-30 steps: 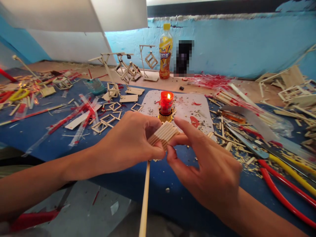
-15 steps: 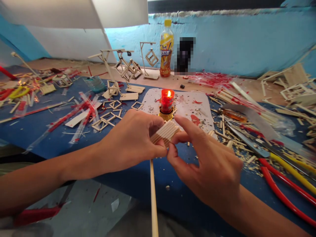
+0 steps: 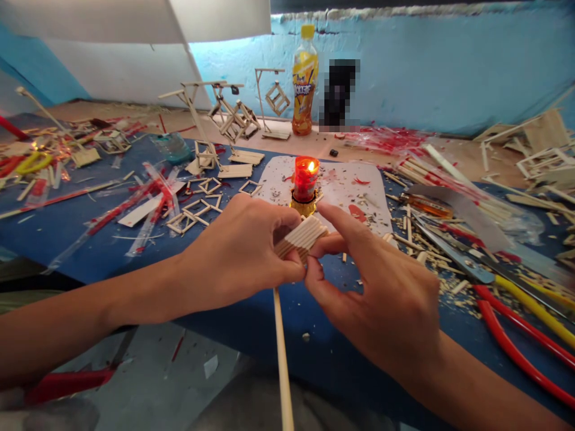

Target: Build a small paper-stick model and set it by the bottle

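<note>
A small panel of glued wooden sticks (image 3: 302, 236) is held between both hands above the blue table (image 3: 67, 233). My left hand (image 3: 238, 254) is curled round its left side, fingers closed on it. My right hand (image 3: 377, 293) pinches its right edge with thumb and forefinger, the other fingers spread. A long thin wooden stick (image 3: 283, 359) hangs down from under the panel toward me. Just beyond the panel burns a red candle (image 3: 305, 179) on a white mat (image 3: 345, 191).
An orange drink bottle (image 3: 304, 81) stands at the back by the blue wall. Small stick models (image 3: 233, 117) and square frames (image 3: 197, 209) lie left of the candle. A blade (image 3: 453, 209), red and yellow handled tools (image 3: 516, 335) and wood scraps crowd the right side.
Both hands with the stick panel have shifted slightly up and away toward the candle. The hanging stick has swung a little to the right.
</note>
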Available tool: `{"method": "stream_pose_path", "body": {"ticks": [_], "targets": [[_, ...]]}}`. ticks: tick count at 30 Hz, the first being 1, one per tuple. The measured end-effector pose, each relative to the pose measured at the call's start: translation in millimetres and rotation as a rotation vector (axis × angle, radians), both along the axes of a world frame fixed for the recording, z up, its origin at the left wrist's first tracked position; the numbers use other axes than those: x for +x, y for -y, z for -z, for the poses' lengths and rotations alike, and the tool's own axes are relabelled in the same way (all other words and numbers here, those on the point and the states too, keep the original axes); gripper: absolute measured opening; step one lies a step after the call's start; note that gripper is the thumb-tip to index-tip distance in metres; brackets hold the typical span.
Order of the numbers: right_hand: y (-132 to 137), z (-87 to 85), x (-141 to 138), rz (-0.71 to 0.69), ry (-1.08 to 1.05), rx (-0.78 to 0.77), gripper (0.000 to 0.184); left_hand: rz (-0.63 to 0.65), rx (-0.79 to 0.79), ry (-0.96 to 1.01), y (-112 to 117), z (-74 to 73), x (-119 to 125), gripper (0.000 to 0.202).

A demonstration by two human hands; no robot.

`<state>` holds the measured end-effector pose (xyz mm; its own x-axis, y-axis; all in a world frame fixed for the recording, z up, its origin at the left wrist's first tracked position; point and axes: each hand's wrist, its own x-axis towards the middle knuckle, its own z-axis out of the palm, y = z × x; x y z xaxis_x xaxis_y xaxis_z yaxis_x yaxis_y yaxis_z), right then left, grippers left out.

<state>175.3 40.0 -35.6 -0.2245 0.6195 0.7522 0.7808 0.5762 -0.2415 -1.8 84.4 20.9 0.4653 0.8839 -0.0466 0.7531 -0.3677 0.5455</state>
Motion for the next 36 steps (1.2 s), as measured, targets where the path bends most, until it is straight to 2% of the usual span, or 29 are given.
{"method": "stream_pose_path", "body": {"ticks": [11, 21, 36], "targets": [[-0.6, -1.5, 0.8, -0.016, 0.019, -0.009, 0.038, 0.005, 0.011, -0.009, 0.3, 0.3, 0.3, 0.009], [-0.3, -0.9, 1.5, -0.077, -0.024, -0.018, 0.040, 0.029, 0.032, -0.004, -0.2, 1.0, -2.2, 0.023], [-2.9, -0.3, 4.6, -0.126, 0.013, -0.019, 0.037, 0.030, 0.009, -0.010, -0.2, 1.8, -2.3, 0.015]]}}
